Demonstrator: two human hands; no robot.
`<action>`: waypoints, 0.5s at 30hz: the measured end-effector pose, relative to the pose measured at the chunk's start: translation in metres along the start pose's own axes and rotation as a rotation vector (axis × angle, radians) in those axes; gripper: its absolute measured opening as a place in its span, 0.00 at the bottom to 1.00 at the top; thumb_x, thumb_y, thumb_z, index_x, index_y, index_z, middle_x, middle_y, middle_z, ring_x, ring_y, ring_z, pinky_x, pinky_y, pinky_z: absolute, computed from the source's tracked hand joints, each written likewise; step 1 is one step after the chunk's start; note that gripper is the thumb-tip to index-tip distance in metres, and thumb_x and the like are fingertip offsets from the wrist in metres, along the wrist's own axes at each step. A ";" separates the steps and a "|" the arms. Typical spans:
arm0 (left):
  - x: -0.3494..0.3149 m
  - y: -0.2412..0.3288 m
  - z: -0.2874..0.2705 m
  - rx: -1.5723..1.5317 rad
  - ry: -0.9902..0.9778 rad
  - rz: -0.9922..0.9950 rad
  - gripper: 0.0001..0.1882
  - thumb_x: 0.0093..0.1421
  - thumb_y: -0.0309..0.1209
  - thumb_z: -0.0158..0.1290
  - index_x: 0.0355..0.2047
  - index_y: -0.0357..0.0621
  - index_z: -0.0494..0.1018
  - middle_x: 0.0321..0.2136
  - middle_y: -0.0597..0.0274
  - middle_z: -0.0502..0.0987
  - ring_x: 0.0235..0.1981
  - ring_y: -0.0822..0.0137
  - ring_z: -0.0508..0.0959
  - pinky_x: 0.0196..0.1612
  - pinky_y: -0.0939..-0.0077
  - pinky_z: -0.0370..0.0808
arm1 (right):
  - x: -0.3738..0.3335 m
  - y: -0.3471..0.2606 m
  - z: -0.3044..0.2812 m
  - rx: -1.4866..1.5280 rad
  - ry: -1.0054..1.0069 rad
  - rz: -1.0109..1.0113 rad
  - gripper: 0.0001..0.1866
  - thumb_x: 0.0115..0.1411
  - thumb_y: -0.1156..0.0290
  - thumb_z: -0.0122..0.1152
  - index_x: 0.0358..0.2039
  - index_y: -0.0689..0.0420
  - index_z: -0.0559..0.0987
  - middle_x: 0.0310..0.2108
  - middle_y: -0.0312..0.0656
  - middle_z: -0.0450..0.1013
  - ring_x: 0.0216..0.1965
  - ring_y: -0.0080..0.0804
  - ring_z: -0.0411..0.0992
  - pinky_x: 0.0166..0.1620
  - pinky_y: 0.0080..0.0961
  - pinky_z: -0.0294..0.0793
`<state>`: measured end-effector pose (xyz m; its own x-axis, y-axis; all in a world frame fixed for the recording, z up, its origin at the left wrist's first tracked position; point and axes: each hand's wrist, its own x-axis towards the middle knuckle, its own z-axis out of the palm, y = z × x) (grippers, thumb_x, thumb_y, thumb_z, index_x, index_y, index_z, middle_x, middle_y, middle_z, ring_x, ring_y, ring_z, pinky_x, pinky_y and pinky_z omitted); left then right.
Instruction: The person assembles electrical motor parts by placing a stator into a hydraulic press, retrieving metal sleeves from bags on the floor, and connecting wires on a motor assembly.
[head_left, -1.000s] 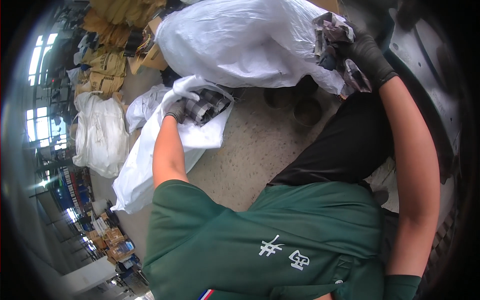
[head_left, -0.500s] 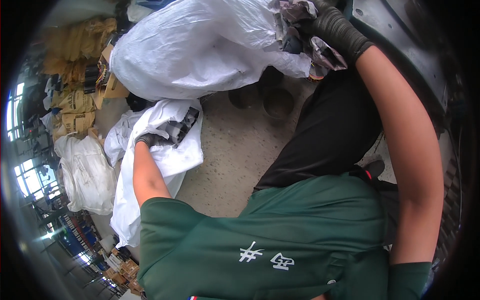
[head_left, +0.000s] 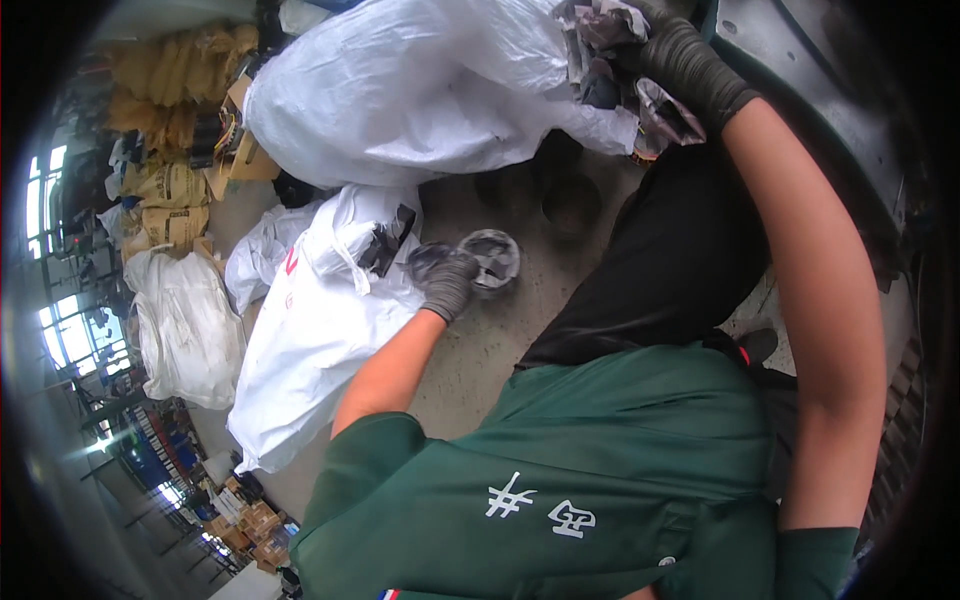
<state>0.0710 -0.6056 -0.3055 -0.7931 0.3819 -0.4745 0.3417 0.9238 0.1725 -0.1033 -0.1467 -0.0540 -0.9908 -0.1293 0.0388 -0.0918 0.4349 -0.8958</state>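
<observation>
My left hand (head_left: 450,288), in a dark grey glove, is closed at the side of a round, cup-shaped grey piece (head_left: 492,262) with crumpled patches inside. It is over the floor, just right of the upright white sack (head_left: 320,310). Dark grey pieces (head_left: 385,245) show in that sack's mouth. At the upper right, my gloved right hand (head_left: 690,75) is closed on crumpled greyish-purple scraps (head_left: 605,25) at the mouth of a big, full white woven bag (head_left: 390,100). The fingertips are partly hidden there.
Dark round containers (head_left: 570,205) stand on the floor beneath the big bag. A grey metal machine (head_left: 800,110) borders the upper right. Another white sack (head_left: 185,325), brown bags (head_left: 175,205) and cardboard boxes (head_left: 255,525) lie to the left. My black-trousered leg (head_left: 640,270) extends across the middle.
My left hand has come out of the smaller sack's mouth and moved right, now with the round grey piece. The right hand stays at the big bag's mouth.
</observation>
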 end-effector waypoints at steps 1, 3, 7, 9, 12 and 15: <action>0.000 0.014 0.013 0.062 0.034 0.104 0.09 0.59 0.29 0.49 0.32 0.49 0.80 0.35 0.49 0.81 0.38 0.47 0.82 0.41 0.52 0.75 | -0.002 0.001 -0.005 -0.068 0.025 0.040 0.27 0.49 0.74 0.71 0.52 0.55 0.79 0.41 0.42 0.82 0.43 0.30 0.78 0.50 0.31 0.77; -0.005 0.041 0.030 0.152 0.067 0.308 0.07 0.57 0.27 0.51 0.32 0.48 0.80 0.36 0.52 0.80 0.36 0.48 0.80 0.39 0.52 0.76 | -0.003 0.008 -0.007 0.008 0.024 -0.019 0.28 0.48 0.73 0.72 0.53 0.56 0.79 0.41 0.42 0.82 0.42 0.29 0.78 0.49 0.30 0.78; -0.020 0.088 0.035 0.062 0.124 0.350 0.07 0.55 0.27 0.52 0.32 0.47 0.80 0.43 0.54 0.79 0.39 0.49 0.80 0.39 0.52 0.76 | -0.002 0.008 -0.007 -0.039 0.024 -0.044 0.29 0.47 0.74 0.72 0.53 0.56 0.79 0.41 0.42 0.82 0.41 0.29 0.78 0.48 0.30 0.78; -0.033 0.091 0.037 0.070 0.126 0.362 0.07 0.55 0.27 0.53 0.32 0.46 0.80 0.45 0.55 0.78 0.39 0.48 0.80 0.40 0.52 0.76 | -0.001 0.009 -0.002 -0.036 0.005 0.037 0.30 0.47 0.74 0.72 0.54 0.56 0.79 0.42 0.41 0.82 0.41 0.28 0.78 0.48 0.29 0.78; -0.049 0.090 0.035 -0.098 0.046 0.270 0.08 0.50 0.30 0.57 0.30 0.42 0.79 0.40 0.49 0.78 0.39 0.45 0.78 0.43 0.49 0.75 | 0.000 0.015 0.002 -0.011 0.013 -0.050 0.30 0.48 0.74 0.72 0.54 0.56 0.78 0.42 0.40 0.82 0.41 0.27 0.78 0.48 0.28 0.78; -0.045 0.080 0.051 -0.281 0.063 0.145 0.10 0.50 0.34 0.60 0.29 0.42 0.78 0.38 0.48 0.78 0.40 0.44 0.77 0.46 0.48 0.74 | -0.008 0.015 -0.015 -0.002 0.045 -0.032 0.30 0.48 0.74 0.72 0.54 0.56 0.78 0.42 0.40 0.82 0.42 0.27 0.78 0.48 0.28 0.78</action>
<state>0.1602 -0.5506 -0.3144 -0.7790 0.5030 -0.3744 0.3080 0.8271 0.4701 -0.0986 -0.1264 -0.0608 -0.9909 -0.1028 0.0870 -0.1233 0.4327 -0.8930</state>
